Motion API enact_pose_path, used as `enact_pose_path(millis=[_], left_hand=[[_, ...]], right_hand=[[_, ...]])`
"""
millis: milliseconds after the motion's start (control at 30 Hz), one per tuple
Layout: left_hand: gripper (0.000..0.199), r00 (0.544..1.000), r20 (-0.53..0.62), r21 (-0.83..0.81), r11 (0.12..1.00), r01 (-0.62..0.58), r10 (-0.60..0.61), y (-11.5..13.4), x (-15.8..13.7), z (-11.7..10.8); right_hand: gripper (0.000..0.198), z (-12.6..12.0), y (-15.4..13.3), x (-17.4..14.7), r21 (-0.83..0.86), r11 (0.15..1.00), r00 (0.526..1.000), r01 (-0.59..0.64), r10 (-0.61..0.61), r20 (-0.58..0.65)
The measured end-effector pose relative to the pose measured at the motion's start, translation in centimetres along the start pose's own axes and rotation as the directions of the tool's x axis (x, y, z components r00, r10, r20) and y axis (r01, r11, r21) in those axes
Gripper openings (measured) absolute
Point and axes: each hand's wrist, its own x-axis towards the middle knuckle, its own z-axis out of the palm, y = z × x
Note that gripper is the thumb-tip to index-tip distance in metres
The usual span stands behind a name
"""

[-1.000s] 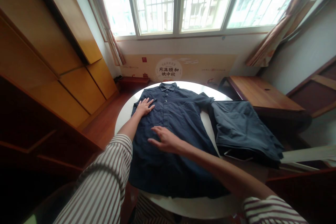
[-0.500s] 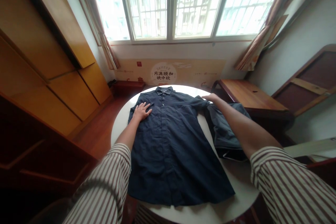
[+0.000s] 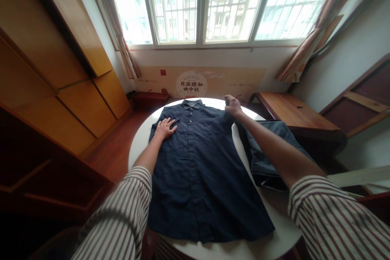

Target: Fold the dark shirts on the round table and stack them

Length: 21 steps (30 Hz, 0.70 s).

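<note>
A dark navy button-front shirt lies spread out on a round white table, its collar at the far side and its hem near me. My left hand rests flat on the left chest of the shirt with the fingers spread. At the far right shoulder, my right hand is closed on the shirt's sleeve and holds it raised off the table. The fingertips of that hand are partly turned away from view.
Folded dark grey clothing lies at the table's right side, with a phone-like dark object by its near edge. Beyond it stands a low wooden table. Yellow-brown cabinets line the left wall.
My right hand has moved up and to the left, lifting the sleeve from beside the grey clothing toward the shirt's shoulder. The left hand stays in place.
</note>
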Motion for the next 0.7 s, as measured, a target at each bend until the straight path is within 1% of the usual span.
enact_pose_path(millis=[33, 67, 100, 133, 167, 200, 233, 300, 367, 433, 500, 567, 633, 667, 700], left_hand=[[0.061, 1.0, -0.001, 0.0, 1.0, -0.002, 0.002, 0.0, 0.0, 0.0], [0.061, 1.0, -0.002, 0.0, 1.0, -0.004, 0.004, 0.0, 0.0, 0.0], [0.061, 1.0, -0.003, 0.0, 1.0, -0.005, 0.005, 0.0, 0.0, 0.0], [0.061, 1.0, -0.004, 0.0, 1.0, -0.005, 0.005, -0.1, 0.0, 0.1], [0.061, 1.0, -0.006, 0.001, 1.0, -0.004, 0.004, -0.1, 0.0, 0.1], [0.061, 1.0, -0.007, 0.003, 1.0, -0.003, 0.003, -0.1, 0.0, 0.1], [0.061, 1.0, -0.006, 0.005, 1.0, -0.004, 0.004, 0.0, 0.0, 0.1], [0.061, 1.0, -0.003, 0.007, 1.0, -0.004, 0.004, 0.0, -0.1, 0.1], [0.061, 1.0, -0.002, 0.006, 1.0, -0.001, 0.001, 0.0, -0.1, 0.1], [0.061, 1.0, -0.004, 0.007, 1.0, 0.001, -0.001, 0.0, -0.1, 0.0], [0.061, 1.0, -0.005, 0.008, 1.0, -0.004, 0.004, 0.0, 0.0, 0.0], [0.06, 1.0, -0.002, 0.003, 1.0, -0.008, 0.008, 0.0, 0.0, 0.0], [0.06, 1.0, 0.003, -0.014, 1.0, -0.005, 0.005, 0.0, 0.0, -0.1], [0.059, 1.0, 0.001, -0.027, 1.0, -0.003, 0.003, 0.1, -0.1, -0.2], [0.058, 1.0, -0.011, -0.041, 0.999, -0.003, 0.003, 0.2, -0.2, -0.4]], right_hand=[[0.038, 0.9, -0.7, -0.1, -0.037, 0.996, 0.993, 0.08, -0.076, 0.092], [0.043, 1.8, -1.4, -0.3, -0.072, 0.985, 0.969, 0.158, -0.14, 0.204], [0.047, 2.8, -2.0, -0.6, -0.103, 0.97, 0.932, 0.22, -0.178, 0.316], [0.045, 3.7, -2.6, -0.9, -0.127, 0.958, 0.895, 0.258, -0.187, 0.405], [0.04, 4.5, -2.9, -1.2, -0.148, 0.952, 0.871, 0.267, -0.173, 0.46], [0.037, 5.2, -3.1, -1.5, -0.18, 0.947, 0.862, 0.266, -0.15, 0.485], [0.038, 5.7, -3.1, -1.8, -0.214, 0.944, 0.871, 0.25, -0.123, 0.475], [0.049, 6.5, -2.4, -2.4, -0.274, 0.945, 0.918, 0.18, -0.061, 0.391], [0.059, 7.0, -1.2, -3.1, -0.335, 0.937, 0.938, 0.096, 0.027, 0.345], [0.066, 7.5, 0.0, -4.0, -0.385, 0.923, 0.928, 0.031, 0.116, 0.355], [0.068, 8.0, 0.8, -4.9, -0.415, 0.91, 0.907, 0.003, 0.172, 0.384], [0.067, 8.2, 0.7, -5.5, -0.445, 0.895, 0.894, -0.007, 0.206, 0.399], [0.065, 7.8, -0.3, -6.1, -0.496, 0.868, 0.893, 0.014, 0.212, 0.396], [0.063, 7.3, -1.1, -6.5, -0.52, 0.852, 0.899, 0.056, 0.184, 0.399], [0.062, 6.6, -2.0, -7.1, -0.531, 0.838, 0.903, 0.127, 0.124, 0.412]])
